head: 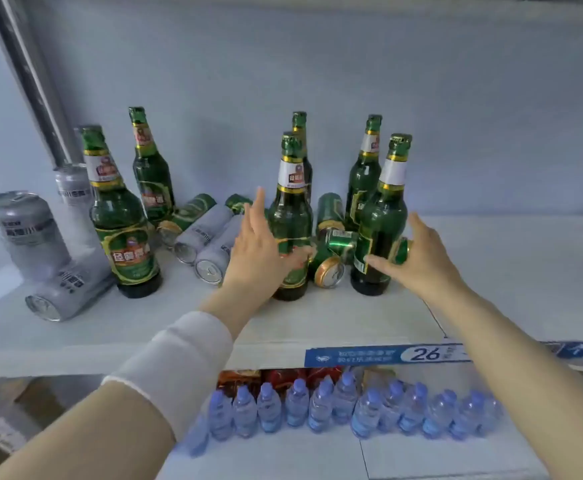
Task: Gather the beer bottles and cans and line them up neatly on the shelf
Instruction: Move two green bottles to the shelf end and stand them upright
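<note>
Green glass beer bottles (290, 216) upright on white shelf (335, 317), green cans (331, 244) toppled between, partly hidden; silver cans (30, 233) at left; left hand (258, 251) open beside middle bottle; right hand (418, 258) spread by right bottle (381, 220), contact unclear.

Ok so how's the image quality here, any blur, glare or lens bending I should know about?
Head view: soft throughout, bottle labels smeared and unreadable; strong wide-angle bending, the shelf edge and the grey post curve; light flat and bluish with faint shadows; small highlights on the front middle bottle; both hands, left hand and right hand, slightly blurred.
</note>
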`<state>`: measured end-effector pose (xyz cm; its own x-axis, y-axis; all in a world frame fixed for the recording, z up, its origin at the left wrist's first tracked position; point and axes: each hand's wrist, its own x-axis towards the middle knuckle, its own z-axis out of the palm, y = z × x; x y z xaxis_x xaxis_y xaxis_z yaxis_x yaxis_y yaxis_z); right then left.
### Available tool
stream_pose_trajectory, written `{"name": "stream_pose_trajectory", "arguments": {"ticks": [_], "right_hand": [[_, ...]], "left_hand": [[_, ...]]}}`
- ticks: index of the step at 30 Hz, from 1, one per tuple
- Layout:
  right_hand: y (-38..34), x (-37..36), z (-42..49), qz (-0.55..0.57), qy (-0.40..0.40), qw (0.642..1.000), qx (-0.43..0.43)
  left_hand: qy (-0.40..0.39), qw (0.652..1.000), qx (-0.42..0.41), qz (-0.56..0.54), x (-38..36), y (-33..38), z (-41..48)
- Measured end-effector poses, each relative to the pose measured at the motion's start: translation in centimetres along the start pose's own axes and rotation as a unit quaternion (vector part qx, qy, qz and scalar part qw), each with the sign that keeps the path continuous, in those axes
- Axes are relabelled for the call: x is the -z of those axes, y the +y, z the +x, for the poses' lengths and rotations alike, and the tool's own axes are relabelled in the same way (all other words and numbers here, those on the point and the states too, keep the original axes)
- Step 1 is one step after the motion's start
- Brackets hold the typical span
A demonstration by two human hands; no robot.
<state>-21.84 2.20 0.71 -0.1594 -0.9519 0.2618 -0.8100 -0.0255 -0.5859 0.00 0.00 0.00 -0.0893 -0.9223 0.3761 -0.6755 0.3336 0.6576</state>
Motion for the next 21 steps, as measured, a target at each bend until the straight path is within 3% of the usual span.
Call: {"name": "stream_pose_trajectory", "arguments": {"ticks": [2, 7, 13, 21], "right_hand": [[1.1, -0.6, 1.8, 0.118, 0.004, 0.993, 0.014], [3.1, -2.4, 4.7, 0.293, -0.002, 0.956, -0.025], [4.0, -3.9, 6.0, 0.266, 0.013, 0.963, -0.045], [3.7, -3.0, 5.2, 0.279, 0.059, 0.955, -0.085]], "left_hand": [[0.025, 0.993, 0.044, -0.104, -0.9, -0.9, 1.5], [0.008, 0.972, 0.091, -0.219, -2.6, -2.3, 3.7], [0.013, 0.973, 0.099, -0.209, -3.2, -2.7, 4.3], [0.091, 0.969, 0.087, -0.214, -2.8, -1.4, 2.9]]}}
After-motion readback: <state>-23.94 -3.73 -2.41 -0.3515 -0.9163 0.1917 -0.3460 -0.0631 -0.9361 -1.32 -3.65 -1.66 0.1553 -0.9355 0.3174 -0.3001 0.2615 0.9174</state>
